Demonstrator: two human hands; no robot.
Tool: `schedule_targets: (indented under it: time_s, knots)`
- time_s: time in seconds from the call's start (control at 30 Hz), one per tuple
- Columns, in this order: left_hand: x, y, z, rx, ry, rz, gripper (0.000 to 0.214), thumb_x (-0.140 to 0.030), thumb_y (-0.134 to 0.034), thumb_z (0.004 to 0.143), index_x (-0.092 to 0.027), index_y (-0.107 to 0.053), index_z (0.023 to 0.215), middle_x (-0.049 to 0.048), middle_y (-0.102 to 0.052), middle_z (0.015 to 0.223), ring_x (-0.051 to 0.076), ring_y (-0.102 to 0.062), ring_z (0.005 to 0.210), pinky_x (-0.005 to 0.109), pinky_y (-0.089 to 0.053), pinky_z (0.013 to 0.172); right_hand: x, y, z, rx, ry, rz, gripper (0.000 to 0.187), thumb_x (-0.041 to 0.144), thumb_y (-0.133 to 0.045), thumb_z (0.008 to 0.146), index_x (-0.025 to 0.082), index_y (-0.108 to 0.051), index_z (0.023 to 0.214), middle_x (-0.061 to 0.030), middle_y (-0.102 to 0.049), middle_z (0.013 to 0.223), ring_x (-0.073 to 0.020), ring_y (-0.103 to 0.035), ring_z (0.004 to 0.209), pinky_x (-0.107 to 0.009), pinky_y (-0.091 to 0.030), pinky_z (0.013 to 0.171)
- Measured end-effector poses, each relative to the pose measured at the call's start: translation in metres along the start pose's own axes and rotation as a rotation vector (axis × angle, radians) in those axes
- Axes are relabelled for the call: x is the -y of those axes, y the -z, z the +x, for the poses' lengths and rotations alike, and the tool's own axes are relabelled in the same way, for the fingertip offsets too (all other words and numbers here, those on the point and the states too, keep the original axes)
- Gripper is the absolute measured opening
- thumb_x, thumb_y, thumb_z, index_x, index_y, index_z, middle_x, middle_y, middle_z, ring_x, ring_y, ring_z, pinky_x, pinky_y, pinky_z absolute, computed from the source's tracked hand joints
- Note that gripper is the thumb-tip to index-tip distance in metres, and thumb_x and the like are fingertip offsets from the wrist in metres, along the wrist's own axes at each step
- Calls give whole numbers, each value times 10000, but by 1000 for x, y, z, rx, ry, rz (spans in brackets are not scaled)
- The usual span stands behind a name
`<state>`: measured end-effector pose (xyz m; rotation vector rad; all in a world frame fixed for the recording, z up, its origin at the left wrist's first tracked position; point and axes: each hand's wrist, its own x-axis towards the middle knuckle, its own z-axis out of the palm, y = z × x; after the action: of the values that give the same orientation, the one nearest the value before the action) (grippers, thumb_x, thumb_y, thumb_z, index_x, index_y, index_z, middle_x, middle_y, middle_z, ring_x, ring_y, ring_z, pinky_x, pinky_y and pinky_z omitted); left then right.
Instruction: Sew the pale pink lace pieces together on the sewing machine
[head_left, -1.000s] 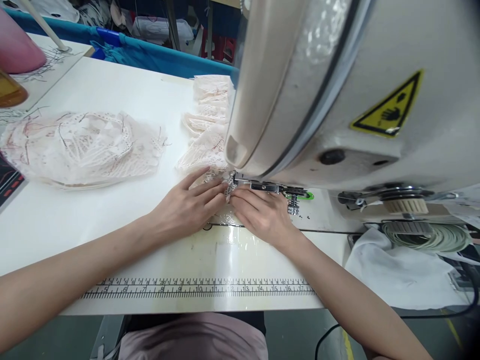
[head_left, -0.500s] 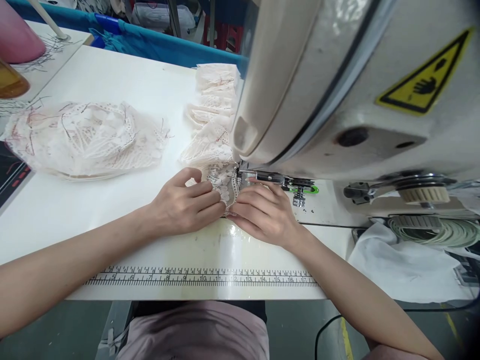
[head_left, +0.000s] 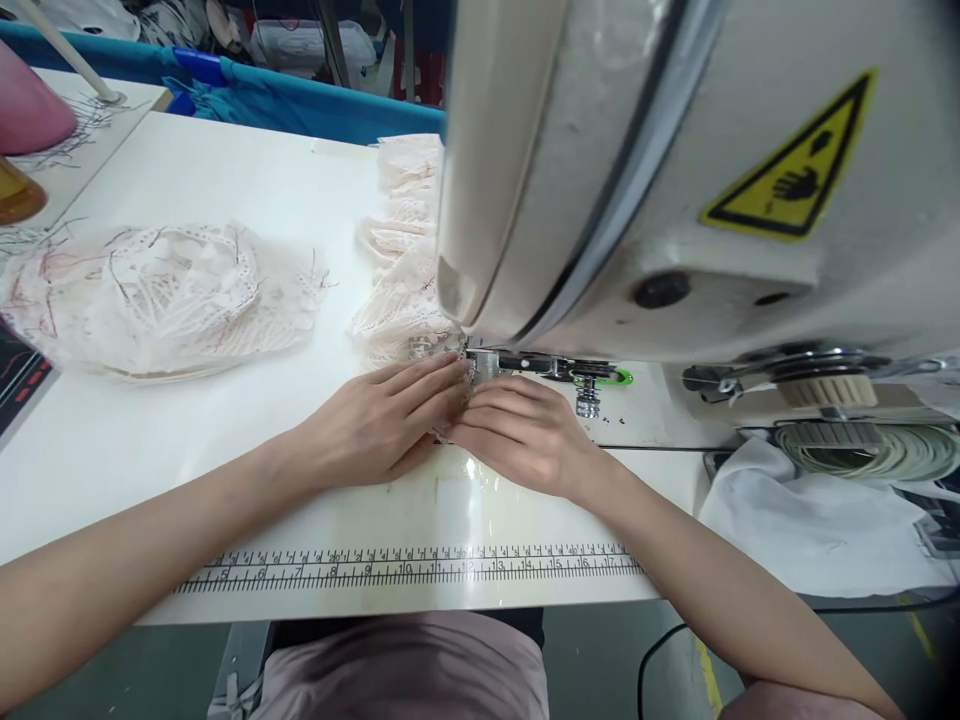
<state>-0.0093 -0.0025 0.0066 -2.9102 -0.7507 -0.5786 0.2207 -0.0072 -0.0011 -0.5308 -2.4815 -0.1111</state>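
A strip of pale lace (head_left: 401, 300) runs from the back of the table to the needle area of a sewing machine (head_left: 592, 180). My left hand (head_left: 386, 420) lies flat over the lace just in front of the presser foot (head_left: 486, 362), its fingers stretched out toward the right. Close beside it, my right hand (head_left: 525, 430) has its fingers together and holds the lace edge; its thumb is mostly hidden. Both hands cover most of the lace here, and the machine head hides the needle.
A gathered heap of lace (head_left: 165, 300) with loose threads lies on the left. Along the table's front edge runs a printed ruler (head_left: 405, 568). White cloth (head_left: 795, 530) and coiled pale green tape (head_left: 892, 450) are at the right. A pink thread cone (head_left: 30, 100) stands back left.
My left hand has gone from curled fingers to stretched ones and now covers the lace by the presser foot. The right hand stays close to the same spot. The view has shifted slightly.
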Motion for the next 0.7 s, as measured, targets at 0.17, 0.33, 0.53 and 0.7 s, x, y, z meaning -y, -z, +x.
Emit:
schedule_targets:
  time_s: [0.17,0.33,0.53,0.7]
  knots:
    - [3,-3,-2,73,34,-4,496,-305,-465,952,-67,-497,1386,141,-578,1381,289,-526,1304,422,-432,1107,3,1,8,-55,6,-7,63,122,-662,860,169,-673,900,22,-745,872,-125,-669,868,-285,-548,810]
    - [8,-2,-1,68,12,0,450,-295,-477,947,-87,-557,1338,127,-577,1382,289,-544,1286,437,-427,1111,5,1,9,-44,20,-30,69,113,-661,856,157,-679,906,18,-747,855,-130,-678,826,-272,-557,757]
    - [10,-2,1,65,-1,6,442,-311,-481,951,-91,-568,1325,129,-586,1372,283,-563,1266,442,-436,1100,8,-2,7,-51,-8,-59,70,112,-650,863,166,-676,898,31,-744,830,-121,-677,817,-264,-559,787]
    - [9,-2,2,60,10,22,442,-316,-479,948,-102,-569,1324,128,-592,1366,280,-568,1260,439,-443,1091,9,-2,6,-47,-23,-83,70,130,-624,887,185,-667,878,41,-737,813,-111,-675,833,-262,-551,813]
